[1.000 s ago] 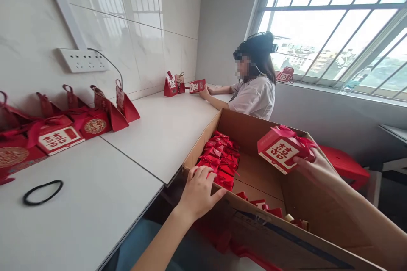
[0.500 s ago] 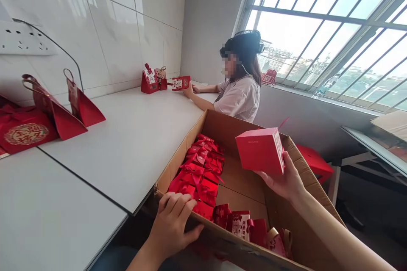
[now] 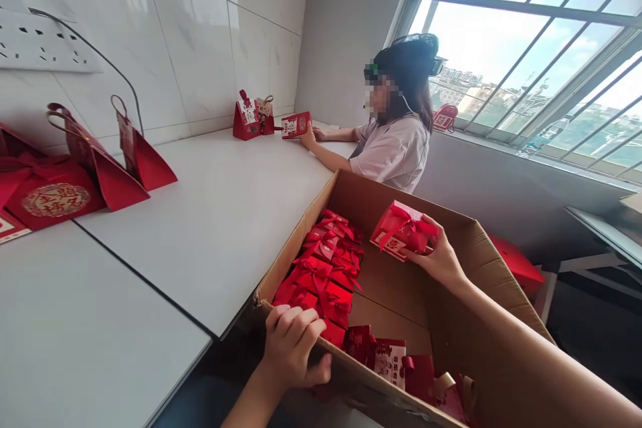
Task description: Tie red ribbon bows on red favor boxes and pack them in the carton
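My right hand [image 3: 436, 257] holds a red gift box [image 3: 401, 227] with a red ribbon bow, tilted, inside the upper part of a large cardboard box [image 3: 451, 341]. The fingers wrap its right end. My left hand [image 3: 295, 344] is closed over the near left rim of the cardboard box, thumb outside. Down the left side inside lie several red gift boxes with ribbon bows [image 3: 321, 274], packed in rows. Along the near wall stand several red and white gift boxes with ribbon loops [image 3: 391, 361]. Bare cardboard floor shows between them.
A white table [image 3: 200, 214] adjoins the cardboard box on the left. Red gift bags [image 3: 60, 197] and triangular boxes [image 3: 143, 160] stand on it. Across the table, a co-worker [image 3: 391, 140] holds a red box [image 3: 295, 126]. A red stool [image 3: 516, 264] stands to the right.
My right hand has lowered the gift box toward the cardboard box and turned it, so its bow now shows. My left hand stays on the rim. The view has shifted slightly.
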`<state>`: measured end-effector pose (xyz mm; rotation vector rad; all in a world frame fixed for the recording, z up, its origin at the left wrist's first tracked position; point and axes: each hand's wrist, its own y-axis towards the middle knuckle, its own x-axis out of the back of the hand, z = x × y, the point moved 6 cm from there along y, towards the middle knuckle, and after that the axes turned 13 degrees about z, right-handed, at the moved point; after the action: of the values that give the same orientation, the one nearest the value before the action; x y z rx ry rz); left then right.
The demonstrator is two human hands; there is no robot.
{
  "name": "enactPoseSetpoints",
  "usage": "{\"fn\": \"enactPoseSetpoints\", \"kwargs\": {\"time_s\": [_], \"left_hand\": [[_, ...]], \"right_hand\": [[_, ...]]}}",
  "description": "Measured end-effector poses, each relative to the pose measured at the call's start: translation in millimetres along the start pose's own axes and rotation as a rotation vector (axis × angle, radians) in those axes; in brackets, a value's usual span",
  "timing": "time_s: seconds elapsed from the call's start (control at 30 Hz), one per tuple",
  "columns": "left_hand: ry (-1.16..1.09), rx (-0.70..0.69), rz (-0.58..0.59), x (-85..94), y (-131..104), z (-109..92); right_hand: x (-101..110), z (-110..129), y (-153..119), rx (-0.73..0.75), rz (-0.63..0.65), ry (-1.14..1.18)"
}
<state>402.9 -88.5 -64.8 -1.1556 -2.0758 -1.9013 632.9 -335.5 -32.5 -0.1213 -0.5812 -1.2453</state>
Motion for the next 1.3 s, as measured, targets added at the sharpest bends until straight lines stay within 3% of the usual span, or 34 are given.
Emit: {"fn": "enactPoseSetpoints", "kwargs": {"time_s": [0.07, 0.23, 0.4, 0.53, 0.7, 0.83, 0.93, 1.07, 1.3], "left_hand": [[0.000, 0.008, -0.002, -1.5, -0.8, 0.1], [0.000, 0.019, 0.001, -5.4, -4.5, -0.1], [-0.009, 0.036, -0.029, -5.9, -5.6, 0.2], [-0.017, 0.032, -0.049, -5.6, -3.7, 0.1], [-0.026, 0.050, -0.074, -4.7, -3.3, -0.1], [-0.030, 0.054, -0.126, -5.9, -5.5, -0.1], [-0.029, 0.056, -0.169, -8.0, -9.1, 1.7], [-0.011, 0.011, -0.155, -10.9, -11.0, 2.0], [0.100, -0.038, -0.176, -9.6, -5.0, -0.4]], "right_hand": [[-11.9, -1.5, 12.6, -0.043, 0.016, 0.085], [-57.5, 1.8, 21.0, -0.180, 0.146, 0.593], [-77.3, 15.9, 14.0, -0.108, 0.302, 0.772], [-79.0, 22.2, 13.3, -0.040, 0.363, 0.686], [-62.2, 19.5, 32.7, 0.126, 0.079, 0.266], [-60.3, -2.3, 69.9, 0.198, 0.018, -0.018], [-69.6, -24.3, 102.3, 0.218, 0.044, -0.180], [-90.1, -50.6, 135.6, 0.159, 0.059, -0.207], [-123.6, -79.5, 165.6, 0.041, 0.089, -0.180]]}}
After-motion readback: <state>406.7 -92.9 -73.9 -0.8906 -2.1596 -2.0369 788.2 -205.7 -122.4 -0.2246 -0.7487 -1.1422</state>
